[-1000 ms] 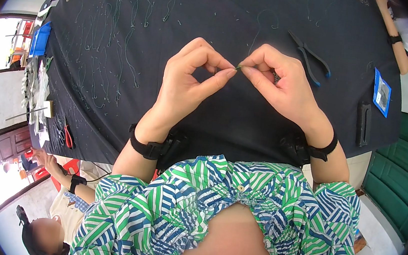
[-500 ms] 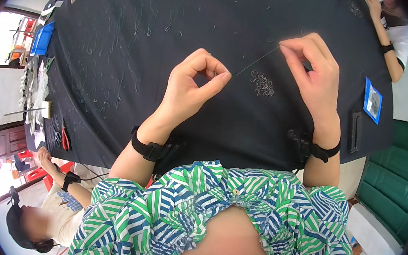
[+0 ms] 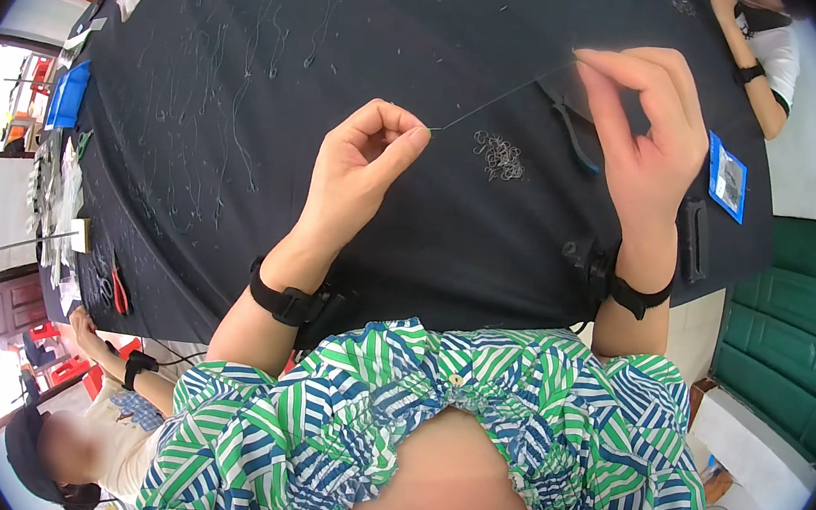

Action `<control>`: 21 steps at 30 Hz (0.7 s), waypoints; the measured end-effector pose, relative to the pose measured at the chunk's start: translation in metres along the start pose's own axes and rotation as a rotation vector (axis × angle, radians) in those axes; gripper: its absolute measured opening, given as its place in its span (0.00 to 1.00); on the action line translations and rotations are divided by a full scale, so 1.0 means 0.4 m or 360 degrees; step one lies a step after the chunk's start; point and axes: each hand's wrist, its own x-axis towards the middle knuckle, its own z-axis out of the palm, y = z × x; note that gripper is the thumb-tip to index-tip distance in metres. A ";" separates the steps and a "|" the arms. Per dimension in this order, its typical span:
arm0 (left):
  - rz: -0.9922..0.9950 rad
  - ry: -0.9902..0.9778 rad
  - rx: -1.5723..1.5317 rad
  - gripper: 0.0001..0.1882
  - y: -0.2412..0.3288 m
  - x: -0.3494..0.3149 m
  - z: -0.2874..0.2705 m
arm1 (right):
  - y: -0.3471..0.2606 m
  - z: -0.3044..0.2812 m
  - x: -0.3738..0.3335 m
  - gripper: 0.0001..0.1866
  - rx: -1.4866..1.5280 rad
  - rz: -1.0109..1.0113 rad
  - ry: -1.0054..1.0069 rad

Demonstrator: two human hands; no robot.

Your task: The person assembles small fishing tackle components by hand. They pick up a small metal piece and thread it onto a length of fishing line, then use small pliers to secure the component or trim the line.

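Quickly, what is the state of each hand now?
Left hand: closed, pinching one end of the thin line.
Right hand: closed, pinching the other end of it.

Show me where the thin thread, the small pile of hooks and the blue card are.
thin thread (image 3: 501, 99), head view, middle of the taut span.
small pile of hooks (image 3: 503, 157), head view, centre of the heap.
blue card (image 3: 727, 178), head view, its face.

I see one thin dark thread (image 3: 501, 97), pulled taut and straight above the black cloth. It slants up from my left hand's (image 3: 363, 164) pinched fingertips to my right hand's (image 3: 648, 131) pinch. Small pile of tiny wire loops (image 3: 502, 155) lies just below it.
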 end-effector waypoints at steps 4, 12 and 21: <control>-0.0039 -0.0038 -0.0016 0.05 -0.002 -0.002 0.005 | -0.029 -0.008 0.004 0.11 0.0158 0.0114 0.0074; -0.0168 -0.0045 -0.0030 0.05 -0.009 0.003 0.003 | -0.066 -0.004 -0.001 0.10 0.0488 0.0265 -0.0007; -0.0418 -0.0213 -0.0267 0.09 -0.022 0.000 0.008 | -0.079 0.013 -0.017 0.10 0.0899 0.0288 -0.0088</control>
